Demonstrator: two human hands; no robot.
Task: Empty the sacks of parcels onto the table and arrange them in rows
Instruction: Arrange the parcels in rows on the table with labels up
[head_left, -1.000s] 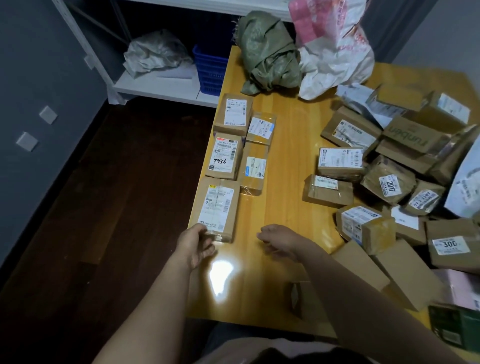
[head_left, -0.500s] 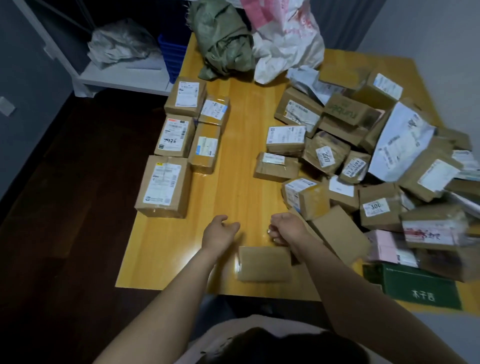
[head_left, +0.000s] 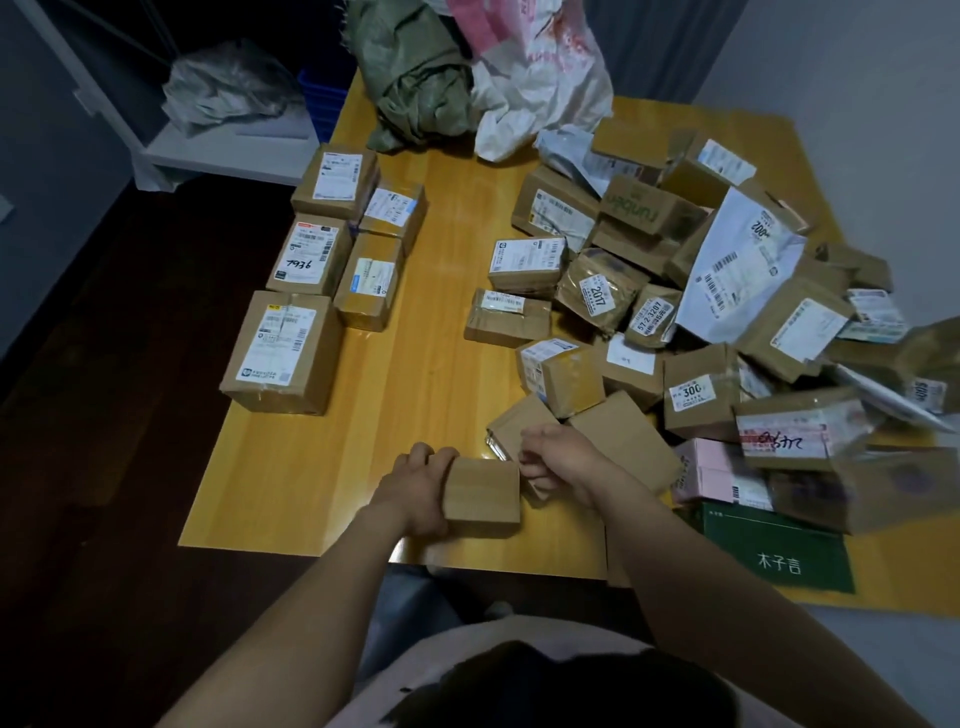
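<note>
Near table (head_left: 291, 499) edge, left hand (head_left: 418, 486) grips plain box (head_left: 483, 496); right hand (head_left: 563, 462) fingers curled, seemingly pinching its right side.

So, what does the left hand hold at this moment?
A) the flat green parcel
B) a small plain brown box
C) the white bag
B: the left hand grips the small plain brown box near the front edge of the table.
</note>
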